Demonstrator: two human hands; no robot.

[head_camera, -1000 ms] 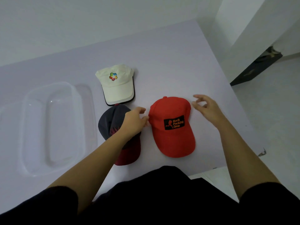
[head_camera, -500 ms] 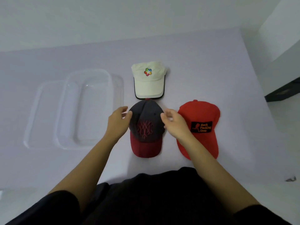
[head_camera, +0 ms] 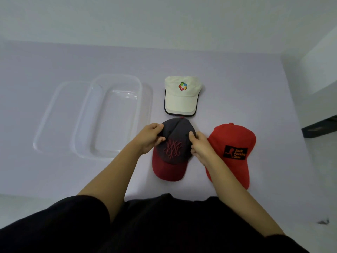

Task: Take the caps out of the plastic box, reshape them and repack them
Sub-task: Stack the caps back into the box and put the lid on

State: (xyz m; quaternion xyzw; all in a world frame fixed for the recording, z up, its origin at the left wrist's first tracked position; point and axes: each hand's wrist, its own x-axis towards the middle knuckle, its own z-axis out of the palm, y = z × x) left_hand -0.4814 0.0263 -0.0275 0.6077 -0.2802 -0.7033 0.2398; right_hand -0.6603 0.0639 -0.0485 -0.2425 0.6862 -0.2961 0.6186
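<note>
Head view: red cap [head_camera: 231, 141] at 3 o'clock reads "Back Packing Gear". Left hand [head_camera: 148, 138] and right hand [head_camera: 200, 147] pinch the grey cap [head_camera: 174, 138] between them by its crown's sides; white cap [head_camera: 182, 101] at 12, box [head_camera: 113, 121] at 9

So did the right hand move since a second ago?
Yes. The right hand crossed from right of the red cap to its left and now grips the grey cap, opposite the left hand.

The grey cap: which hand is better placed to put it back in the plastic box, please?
Probably the left hand: it grips the grey cap on the side nearest the plastic box; the right hand holds the far side, by the red cap.
</note>
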